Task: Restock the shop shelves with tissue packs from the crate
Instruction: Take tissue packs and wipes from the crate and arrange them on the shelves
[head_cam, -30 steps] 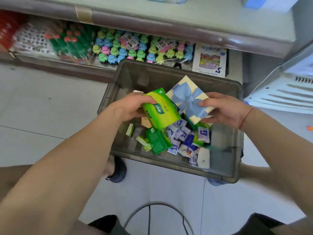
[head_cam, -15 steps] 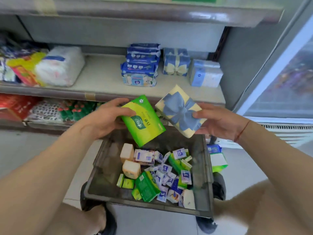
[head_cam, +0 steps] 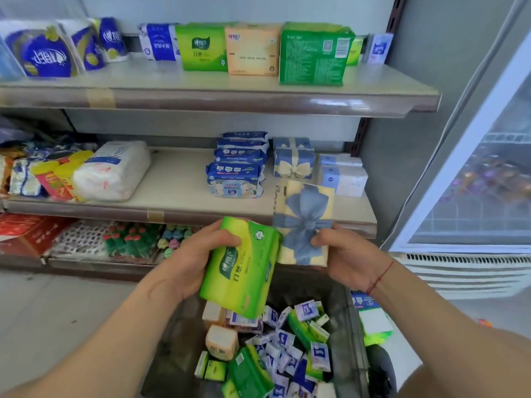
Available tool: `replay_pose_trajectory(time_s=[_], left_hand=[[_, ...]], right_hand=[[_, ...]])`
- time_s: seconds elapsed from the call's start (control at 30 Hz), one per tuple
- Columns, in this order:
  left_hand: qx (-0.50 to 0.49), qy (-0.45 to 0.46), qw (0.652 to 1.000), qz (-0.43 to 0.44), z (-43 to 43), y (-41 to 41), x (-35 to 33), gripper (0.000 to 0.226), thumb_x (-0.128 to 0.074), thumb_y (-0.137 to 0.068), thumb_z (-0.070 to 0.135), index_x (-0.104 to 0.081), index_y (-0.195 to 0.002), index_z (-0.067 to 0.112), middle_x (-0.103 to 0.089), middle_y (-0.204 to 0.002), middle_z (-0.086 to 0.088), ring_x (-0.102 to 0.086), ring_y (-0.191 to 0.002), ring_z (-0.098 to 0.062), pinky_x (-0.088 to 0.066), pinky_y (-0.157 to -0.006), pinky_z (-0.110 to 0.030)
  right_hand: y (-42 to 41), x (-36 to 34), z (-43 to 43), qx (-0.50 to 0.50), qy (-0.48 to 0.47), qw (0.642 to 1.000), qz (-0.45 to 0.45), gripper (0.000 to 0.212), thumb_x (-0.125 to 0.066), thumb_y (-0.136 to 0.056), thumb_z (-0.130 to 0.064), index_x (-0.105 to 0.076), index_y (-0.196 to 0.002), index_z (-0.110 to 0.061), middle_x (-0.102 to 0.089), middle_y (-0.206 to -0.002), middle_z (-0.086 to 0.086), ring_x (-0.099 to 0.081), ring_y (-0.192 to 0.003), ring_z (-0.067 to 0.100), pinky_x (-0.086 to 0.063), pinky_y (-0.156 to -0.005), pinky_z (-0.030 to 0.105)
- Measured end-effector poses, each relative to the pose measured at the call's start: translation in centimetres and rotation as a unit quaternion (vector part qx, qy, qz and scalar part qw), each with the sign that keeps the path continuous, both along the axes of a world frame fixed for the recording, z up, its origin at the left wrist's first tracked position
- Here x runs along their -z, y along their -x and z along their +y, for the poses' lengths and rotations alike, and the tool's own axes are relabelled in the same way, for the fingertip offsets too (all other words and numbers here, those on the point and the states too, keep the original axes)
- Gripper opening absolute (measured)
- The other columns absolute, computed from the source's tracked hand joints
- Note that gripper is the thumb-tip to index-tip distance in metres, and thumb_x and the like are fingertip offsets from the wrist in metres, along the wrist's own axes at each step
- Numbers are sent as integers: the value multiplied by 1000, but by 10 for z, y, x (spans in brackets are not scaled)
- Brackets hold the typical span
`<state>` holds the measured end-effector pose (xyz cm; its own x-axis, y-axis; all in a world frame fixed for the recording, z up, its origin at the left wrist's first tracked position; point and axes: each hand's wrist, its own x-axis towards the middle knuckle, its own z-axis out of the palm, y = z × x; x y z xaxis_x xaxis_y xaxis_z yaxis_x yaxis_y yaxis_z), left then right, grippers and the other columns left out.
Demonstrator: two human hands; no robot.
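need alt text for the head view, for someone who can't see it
A person holds a green tissue pack in the left hand and a cream pack with a blue bow in the right hand, above a crate of small packs, facing stocked shelves.

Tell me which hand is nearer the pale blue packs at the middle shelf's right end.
Right. The right hand is just below the pale blue packs; the left hand is below and far left.

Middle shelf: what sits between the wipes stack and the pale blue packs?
Head view: blue bow-print packs, between the wipes stack and the pale blue packs.
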<state>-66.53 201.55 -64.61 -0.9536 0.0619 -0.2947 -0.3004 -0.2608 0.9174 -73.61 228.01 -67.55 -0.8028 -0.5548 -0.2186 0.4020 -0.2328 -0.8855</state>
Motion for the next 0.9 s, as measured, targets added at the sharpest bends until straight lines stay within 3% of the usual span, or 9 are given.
replay_pose_trajectory(time_s=[0.1,0.2,0.37,0.53,0.6,0.7,0.77,0.83,0.9], left_hand=[[-3,-21,999,-36,-5,5,-1,44,-64,-69,15,-72,-110,3,-74,-100,-23,-73,-79,-34,-64,-72,-42],[7,-30,998,-52,-10,7,-2,46,-62,-71,19,-74,-111,0,-74,-104,-26,-74,-81,-35,-64,-76,-44],[15,-45,998,-40,-16,11,-6,38,-60,-71,17,-78,-99,1,-75,-97,-24,-75,-77,-34,-64,-69,-41],[12,7,998,-69,-16,9,-5,50,-66,-70,19,-72,-114,-3,-72,-109,-28,-71,-86,-37,-61,-83,-48],[-6,32,997,-74,-18,11,-5,64,-68,-68,20,-65,-126,-7,-69,-119,-30,-67,-95,-39,-57,-90,-51],[-17,62,995,-82,-22,11,-5,70,-71,-65,23,-63,-129,-6,-70,-118,-30,-67,-98,-40,-54,-95,-55],[-20,76,993,-88,-23,9,-5,66,-72,-64,23,-65,-124,-5,-71,-115,-30,-68,-94,-39,-53,-96,-57],[-15,86,993,-79,-24,8,-3,51,-73,-67,20,-68,-114,1,-72,-108,-29,-68,-85,-36,-53,-93,-56],[-4,93,993,-69,-21,7,-1,37,-72,-72,17,-68,-106,4,-72,-100,-27,-69,-78,-34,-55,-87,-50]], right_hand=[[5,4,-2,-26,-55,998,28,66,-71,-68,6,-58,-133,3,-66,-123,18,-63,-114,34,-43,-107,52],[5,10,-1,-54,-56,997,10,71,-83,-66,-1,-60,-133,-6,-65,-131,17,-64,-118,34,-46,-105,57],[11,7,2,-45,40,998,-32,82,-89,-73,-42,-55,-144,-18,-62,-140,11,-61,-127,37,-52,-93,67],[20,8,3,45,-86,995,7,97,-96,-65,-36,-47,-142,-3,-63,-129,22,-64,-114,34,-56,-86,52],[24,4,7,102,-126,987,16,83,-90,-72,-39,-52,-140,-8,-61,-134,24,-66,-115,32,-59,-81,51],[29,2,18,157,-149,976,12,47,-78,-86,-44,-68,-123,-17,-74,-117,12,-71,-108,30,-61,-86,54],[33,6,25,197,-132,971,-19,41,-78,-85,-47,-74,-116,-21,-76,-111,5,-71,-103,25,-58,-97,49],[38,4,29,204,-114,972,-21,58,-84,-74,-54,-74,-122,-23,-75,-117,0,-69,-105,20,-55,-101,41],[45,0,29,198,-95,975,-18,64,-87,-71,-51,-73,-125,-19,-75,-112,-2,-68,-93,14,-57,-81,29]])
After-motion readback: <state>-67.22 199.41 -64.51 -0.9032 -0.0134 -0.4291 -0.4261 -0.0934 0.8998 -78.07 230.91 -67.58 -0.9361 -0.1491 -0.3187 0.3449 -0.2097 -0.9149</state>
